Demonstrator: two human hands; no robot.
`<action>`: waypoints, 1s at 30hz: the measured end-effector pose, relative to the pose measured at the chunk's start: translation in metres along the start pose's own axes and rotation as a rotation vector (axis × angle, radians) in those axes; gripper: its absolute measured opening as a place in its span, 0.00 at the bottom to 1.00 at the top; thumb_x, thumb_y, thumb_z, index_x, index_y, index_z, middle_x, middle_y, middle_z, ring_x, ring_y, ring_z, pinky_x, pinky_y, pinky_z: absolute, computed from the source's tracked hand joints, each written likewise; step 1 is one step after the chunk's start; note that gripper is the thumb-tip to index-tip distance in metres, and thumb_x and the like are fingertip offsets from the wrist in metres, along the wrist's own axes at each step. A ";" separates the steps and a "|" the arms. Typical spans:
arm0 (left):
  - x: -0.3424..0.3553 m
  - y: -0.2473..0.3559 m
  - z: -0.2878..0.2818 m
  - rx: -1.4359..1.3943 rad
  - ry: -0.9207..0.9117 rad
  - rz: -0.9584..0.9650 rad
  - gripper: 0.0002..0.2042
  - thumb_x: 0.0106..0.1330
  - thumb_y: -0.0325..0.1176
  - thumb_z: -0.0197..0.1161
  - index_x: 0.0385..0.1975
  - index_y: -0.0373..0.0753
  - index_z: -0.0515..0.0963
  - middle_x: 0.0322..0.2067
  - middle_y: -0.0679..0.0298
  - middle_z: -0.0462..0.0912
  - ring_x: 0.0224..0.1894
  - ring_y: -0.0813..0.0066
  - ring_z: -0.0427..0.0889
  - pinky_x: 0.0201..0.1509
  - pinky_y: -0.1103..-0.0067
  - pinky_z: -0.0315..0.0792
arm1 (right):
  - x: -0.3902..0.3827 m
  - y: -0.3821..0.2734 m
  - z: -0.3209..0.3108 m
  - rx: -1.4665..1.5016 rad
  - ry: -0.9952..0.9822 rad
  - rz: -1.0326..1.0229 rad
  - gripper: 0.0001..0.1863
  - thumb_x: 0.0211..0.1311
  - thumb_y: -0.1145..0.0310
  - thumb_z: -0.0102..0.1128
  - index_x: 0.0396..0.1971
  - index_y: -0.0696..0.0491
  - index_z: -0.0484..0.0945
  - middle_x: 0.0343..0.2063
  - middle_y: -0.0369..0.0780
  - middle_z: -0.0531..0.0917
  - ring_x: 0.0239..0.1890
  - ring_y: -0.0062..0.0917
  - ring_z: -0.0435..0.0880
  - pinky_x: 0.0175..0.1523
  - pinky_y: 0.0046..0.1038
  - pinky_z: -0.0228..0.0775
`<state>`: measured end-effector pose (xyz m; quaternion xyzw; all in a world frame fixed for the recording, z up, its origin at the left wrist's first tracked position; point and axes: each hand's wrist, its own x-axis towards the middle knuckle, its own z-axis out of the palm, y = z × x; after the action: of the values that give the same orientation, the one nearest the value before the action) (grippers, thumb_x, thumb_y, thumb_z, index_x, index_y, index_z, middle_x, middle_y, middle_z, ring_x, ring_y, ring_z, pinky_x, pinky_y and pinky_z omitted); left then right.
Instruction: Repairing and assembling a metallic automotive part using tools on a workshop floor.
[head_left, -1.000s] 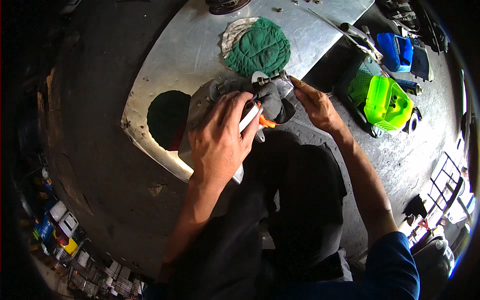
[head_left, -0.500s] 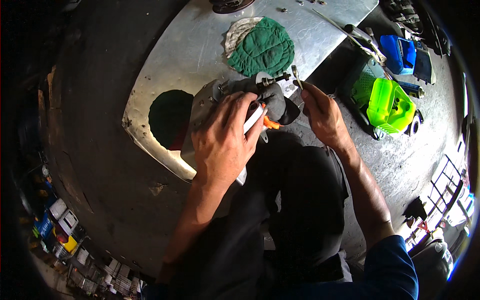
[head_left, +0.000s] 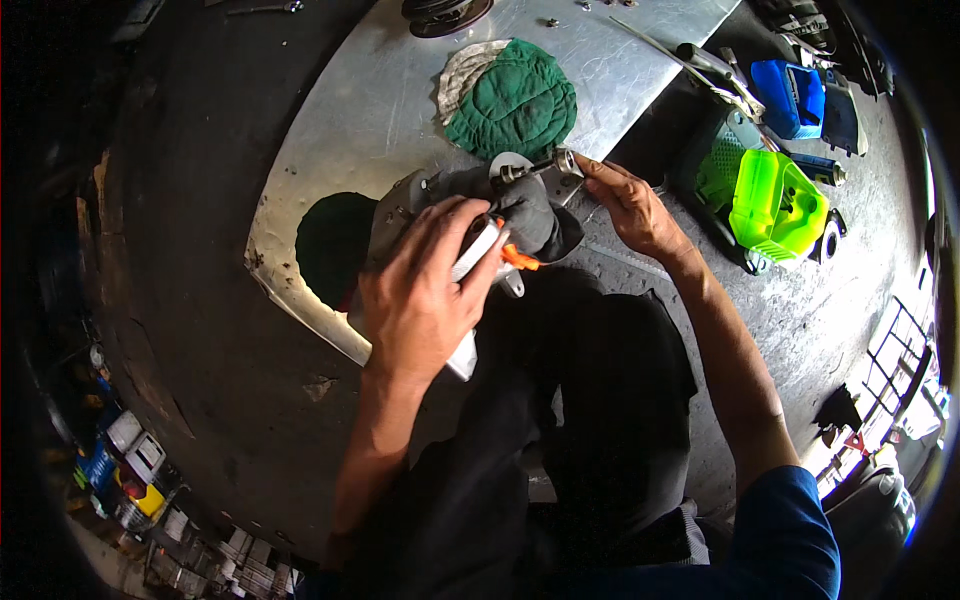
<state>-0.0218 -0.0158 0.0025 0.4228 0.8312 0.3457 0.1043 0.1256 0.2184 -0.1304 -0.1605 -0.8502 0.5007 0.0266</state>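
My left hand (head_left: 420,290) is wrapped over a grey metal casing (head_left: 392,212), its fingers bent around a pale raised part. Beside those fingers, a dark grey cloth (head_left: 530,215) is bundled against the casing, with an orange scrap (head_left: 519,259) below it. A threaded shaft (head_left: 513,172) sticks out to the right past a round metal disc. At the shaft's outer end is the ring-shaped head of a wrench (head_left: 566,161). My right hand (head_left: 637,208) is closed on this wrench, index fingertip against the head; the handle is mostly hidden.
A metal sheet (head_left: 365,110) with a round hole lies beneath the casing, and a green round cloth pad (head_left: 515,100) rests on it. Rightward stand a lime-green plastic housing (head_left: 775,215) and a blue one (head_left: 790,98). A dark round part (head_left: 445,15) sits at the far edge.
The wrench head has moved left and down from beside the shaft onto its end, my right hand following with its index finger stretched out. The casing and my left hand appear slightly farther left.
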 end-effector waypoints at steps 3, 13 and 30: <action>0.004 -0.011 -0.012 -0.080 -0.046 0.015 0.15 0.59 0.23 0.73 0.45 0.34 0.82 0.43 0.55 0.86 0.45 0.59 0.87 0.49 0.71 0.79 | 0.006 0.002 -0.010 -0.197 -0.028 -0.231 0.20 0.74 0.70 0.53 0.63 0.52 0.75 0.46 0.49 0.85 0.49 0.44 0.84 0.55 0.38 0.76; 0.018 -0.040 -0.042 -0.200 0.027 -0.308 0.12 0.64 0.29 0.73 0.44 0.33 0.83 0.37 0.58 0.88 0.38 0.73 0.85 0.46 0.78 0.76 | 0.011 -0.129 -0.008 0.173 -0.131 0.335 0.22 0.76 0.65 0.50 0.61 0.64 0.72 0.45 0.57 0.84 0.48 0.49 0.86 0.51 0.39 0.75; 0.006 -0.091 -0.066 -0.252 0.094 -0.321 0.15 0.63 0.30 0.74 0.46 0.30 0.83 0.36 0.65 0.87 0.39 0.82 0.81 0.47 0.83 0.74 | 0.047 -0.068 -0.009 -0.027 -0.065 -0.196 0.20 0.75 0.61 0.53 0.64 0.42 0.76 0.40 0.48 0.85 0.42 0.42 0.87 0.49 0.40 0.79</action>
<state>-0.1141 -0.0800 -0.0085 0.2519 0.8421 0.4450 0.1713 0.0664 0.2097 -0.0732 -0.0603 -0.8688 0.4893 0.0456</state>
